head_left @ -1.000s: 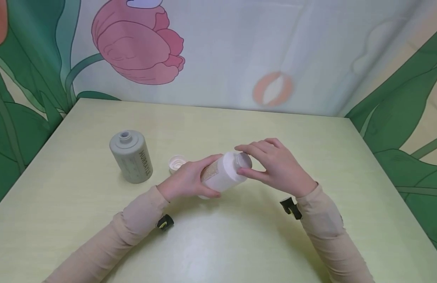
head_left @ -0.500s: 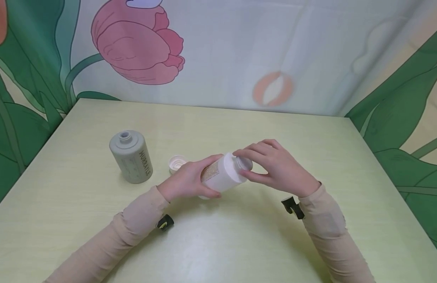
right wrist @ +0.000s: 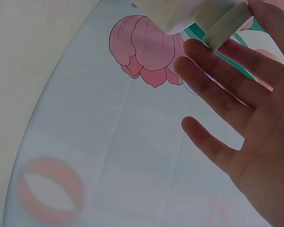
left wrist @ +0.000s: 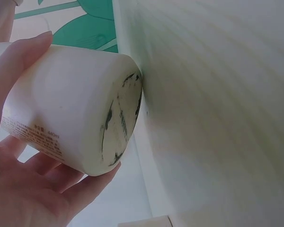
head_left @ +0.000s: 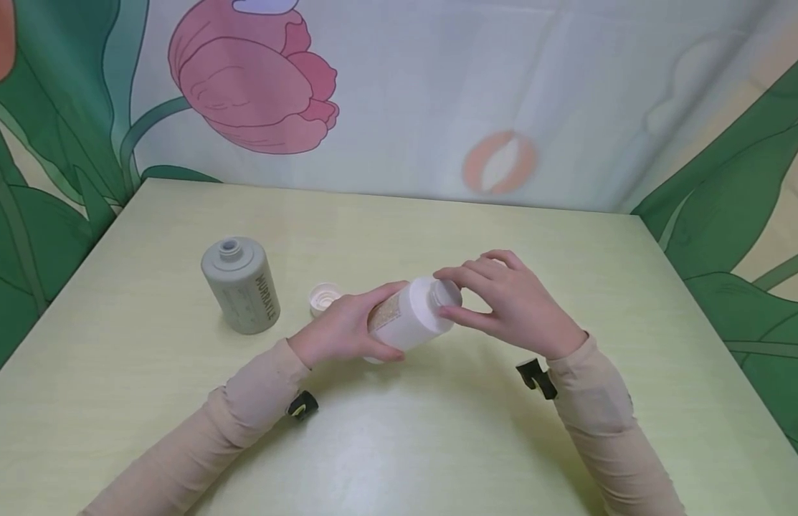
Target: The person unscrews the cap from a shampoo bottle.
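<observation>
My left hand (head_left: 343, 326) grips a white bottle (head_left: 411, 322) round its body and holds it tilted, neck to the right. In the left wrist view the bottle (left wrist: 61, 104) shows small print and dark scuffs on its base. At the neck, the thumb and fingers of my right hand (head_left: 502, 301) pinch the white cap (head_left: 446, 294). The right wrist view shows this cap (right wrist: 227, 26) as a flanged collar, with the other fingers spread beside it. A round white lid (head_left: 323, 297) with a ringed face lies on the table just behind my left hand, partly hidden.
To the left stands a grey bottle (head_left: 240, 287) upright, its narrow neck uncovered and dark lettering on its side. Everything rests on a pale yellow-green table (head_left: 399, 444). A curtain (head_left: 399, 93) printed with flowers and leaves hangs behind the far edge.
My right hand shifts slightly at the cap, its fingers turning a little round it. The left hand and the tilted bottle stay almost still; the grey bottle and the lid have not moved.
</observation>
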The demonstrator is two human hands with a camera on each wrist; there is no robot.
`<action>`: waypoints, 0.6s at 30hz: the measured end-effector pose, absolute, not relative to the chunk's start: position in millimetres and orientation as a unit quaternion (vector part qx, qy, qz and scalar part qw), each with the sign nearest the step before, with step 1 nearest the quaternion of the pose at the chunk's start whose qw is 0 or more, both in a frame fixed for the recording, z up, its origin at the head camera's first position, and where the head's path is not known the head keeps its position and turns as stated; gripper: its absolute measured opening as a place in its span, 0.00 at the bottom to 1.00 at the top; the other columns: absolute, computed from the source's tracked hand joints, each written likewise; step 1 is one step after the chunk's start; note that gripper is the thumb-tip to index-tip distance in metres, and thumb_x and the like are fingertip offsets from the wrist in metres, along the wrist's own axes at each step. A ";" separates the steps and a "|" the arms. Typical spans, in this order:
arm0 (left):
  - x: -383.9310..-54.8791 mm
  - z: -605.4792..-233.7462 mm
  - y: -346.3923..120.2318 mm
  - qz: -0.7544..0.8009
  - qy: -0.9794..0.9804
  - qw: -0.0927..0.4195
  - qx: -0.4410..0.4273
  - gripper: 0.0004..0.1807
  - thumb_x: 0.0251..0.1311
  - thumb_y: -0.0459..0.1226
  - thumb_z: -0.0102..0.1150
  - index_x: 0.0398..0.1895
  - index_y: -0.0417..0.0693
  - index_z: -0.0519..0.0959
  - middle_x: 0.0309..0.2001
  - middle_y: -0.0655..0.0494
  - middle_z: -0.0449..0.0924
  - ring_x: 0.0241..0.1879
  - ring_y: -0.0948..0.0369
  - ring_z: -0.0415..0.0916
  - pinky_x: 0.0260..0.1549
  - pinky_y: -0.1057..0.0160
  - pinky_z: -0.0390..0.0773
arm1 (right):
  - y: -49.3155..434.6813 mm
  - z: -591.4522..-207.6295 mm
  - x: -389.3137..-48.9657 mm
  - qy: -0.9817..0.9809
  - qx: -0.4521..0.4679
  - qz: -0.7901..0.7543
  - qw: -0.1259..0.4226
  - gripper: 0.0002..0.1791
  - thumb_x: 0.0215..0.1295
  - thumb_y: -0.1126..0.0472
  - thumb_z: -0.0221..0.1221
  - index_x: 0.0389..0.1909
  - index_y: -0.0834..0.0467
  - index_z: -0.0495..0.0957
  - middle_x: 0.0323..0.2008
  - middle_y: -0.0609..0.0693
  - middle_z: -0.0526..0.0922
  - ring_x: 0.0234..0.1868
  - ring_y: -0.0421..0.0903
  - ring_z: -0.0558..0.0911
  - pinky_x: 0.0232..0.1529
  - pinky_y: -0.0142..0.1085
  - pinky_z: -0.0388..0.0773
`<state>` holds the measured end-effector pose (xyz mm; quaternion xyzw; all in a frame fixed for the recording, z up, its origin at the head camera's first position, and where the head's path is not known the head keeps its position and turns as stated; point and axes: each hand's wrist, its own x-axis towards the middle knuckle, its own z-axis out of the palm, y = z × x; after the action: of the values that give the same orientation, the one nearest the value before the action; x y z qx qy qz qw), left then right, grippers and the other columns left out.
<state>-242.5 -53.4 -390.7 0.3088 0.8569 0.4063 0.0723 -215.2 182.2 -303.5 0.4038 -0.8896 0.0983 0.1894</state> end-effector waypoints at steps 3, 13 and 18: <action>-242.7 -390.1 -53.5 0.404 0.858 0.071 0.309 0.48 0.31 0.46 0.73 0.61 0.73 0.58 0.47 0.61 0.76 0.44 0.62 0.72 0.43 0.60 0.72 | 182.2 -303.6 -215.5 -0.887 0.409 0.099 0.191 0.21 0.53 0.47 0.60 0.47 0.51 0.75 0.31 0.39 0.79 0.33 0.37 0.75 0.54 0.39 0.63; -243.0 -390.9 -53.5 0.400 0.859 0.069 0.313 0.48 0.31 0.46 0.73 0.61 0.74 0.59 0.47 0.62 0.76 0.43 0.62 0.72 0.42 0.61 0.72 | 185.7 -298.3 -212.3 -0.880 0.440 0.080 0.158 0.23 0.53 0.55 0.60 0.52 0.49 0.72 0.43 0.41 0.79 0.41 0.39 0.77 0.58 0.45 0.59; -242.9 -390.3 -53.8 0.400 0.859 0.070 0.311 0.48 0.31 0.46 0.73 0.61 0.72 0.59 0.47 0.61 0.76 0.43 0.62 0.72 0.42 0.60 0.72 | 184.2 -298.6 -211.6 -0.893 0.412 0.097 0.155 0.30 0.54 0.48 0.60 0.58 0.50 0.66 0.41 0.40 0.79 0.41 0.36 0.78 0.60 0.46 0.57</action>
<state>-242.9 -53.8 -390.3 0.3109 0.8592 0.4003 0.0698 -211.6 184.2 -298.6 0.4117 -0.8928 0.0968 0.1551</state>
